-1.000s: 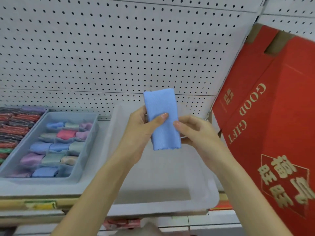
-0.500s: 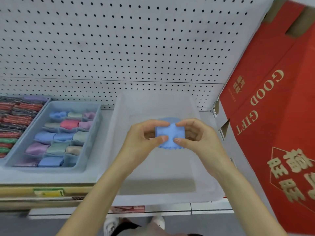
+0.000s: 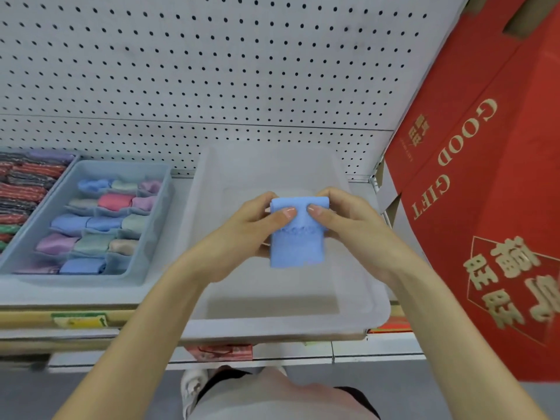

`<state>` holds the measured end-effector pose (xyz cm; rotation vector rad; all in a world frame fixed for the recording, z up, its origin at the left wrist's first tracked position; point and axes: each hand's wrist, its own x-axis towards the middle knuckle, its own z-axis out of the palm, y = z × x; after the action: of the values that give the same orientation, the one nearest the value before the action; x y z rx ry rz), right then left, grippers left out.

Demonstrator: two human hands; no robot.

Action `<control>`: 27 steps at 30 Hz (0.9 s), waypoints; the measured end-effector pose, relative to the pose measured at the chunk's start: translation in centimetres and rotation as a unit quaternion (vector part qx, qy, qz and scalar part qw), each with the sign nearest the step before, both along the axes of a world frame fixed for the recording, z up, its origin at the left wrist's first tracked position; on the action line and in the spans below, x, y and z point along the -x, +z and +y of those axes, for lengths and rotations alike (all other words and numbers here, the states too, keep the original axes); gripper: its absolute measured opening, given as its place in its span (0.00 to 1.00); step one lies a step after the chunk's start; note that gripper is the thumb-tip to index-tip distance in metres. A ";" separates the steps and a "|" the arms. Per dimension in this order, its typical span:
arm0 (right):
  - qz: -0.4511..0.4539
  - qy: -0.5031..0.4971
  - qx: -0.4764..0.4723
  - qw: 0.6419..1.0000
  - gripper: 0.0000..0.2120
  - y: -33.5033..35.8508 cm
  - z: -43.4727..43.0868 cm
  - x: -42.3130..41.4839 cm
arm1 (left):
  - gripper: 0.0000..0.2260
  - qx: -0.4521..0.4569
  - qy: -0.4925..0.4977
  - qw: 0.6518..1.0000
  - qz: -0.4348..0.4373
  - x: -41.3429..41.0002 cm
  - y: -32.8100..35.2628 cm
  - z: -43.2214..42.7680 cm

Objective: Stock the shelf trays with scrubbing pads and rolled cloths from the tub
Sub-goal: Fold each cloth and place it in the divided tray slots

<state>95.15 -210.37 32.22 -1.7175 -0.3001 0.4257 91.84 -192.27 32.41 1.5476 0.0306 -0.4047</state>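
A light blue cloth (image 3: 297, 237) is held above the translucent white tub (image 3: 272, 325) on the shelf. My left hand (image 3: 251, 231) grips its left side and my right hand (image 3: 342, 219) its right side, both thumbs pressed on its folded upper part. The cloth's lower end hangs loose with a scalloped edge. To the left stands a grey divided tray (image 3: 157, 225) with rolled cloths in blue, pink, purple and green (image 3: 100, 225) in its compartments. Further left lie red and dark striped pads (image 3: 24, 195). No contents show inside the tub.
A large red gift carton (image 3: 485, 192) leans against the shelf at the right, close to my right forearm. White pegboard (image 3: 212, 71) backs the shelf. A yellow price label (image 3: 78, 321) sits on the shelf's front edge. My shoe (image 3: 194, 386) and the floor show below.
The cloth was held up flat, then brought down and folded between both hands. Its top is now rolled over and its lower end hangs longer than half a second ago.
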 end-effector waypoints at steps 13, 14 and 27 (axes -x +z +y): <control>-0.080 -0.030 -0.072 0.994 0.13 -1.6 2.3 -0.8 | 0.25 0.145 0.095 0.979 0.108 1.0 -0.8 1.0; -0.085 -0.019 -0.080 0.993 0.15 -2.0 2.6 -0.8 | 0.28 0.149 0.109 0.974 0.129 1.0 -0.7 1.2; 0.021 0.119 0.036 0.992 0.10 -3.0 9.9 -1.9 | 0.11 -0.043 0.148 0.986 0.056 1.3 -1.9 9.4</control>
<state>97.09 -200.52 29.27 -1.7470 -0.4668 0.6522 90.57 -182.89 30.49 1.5733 0.3659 -0.2551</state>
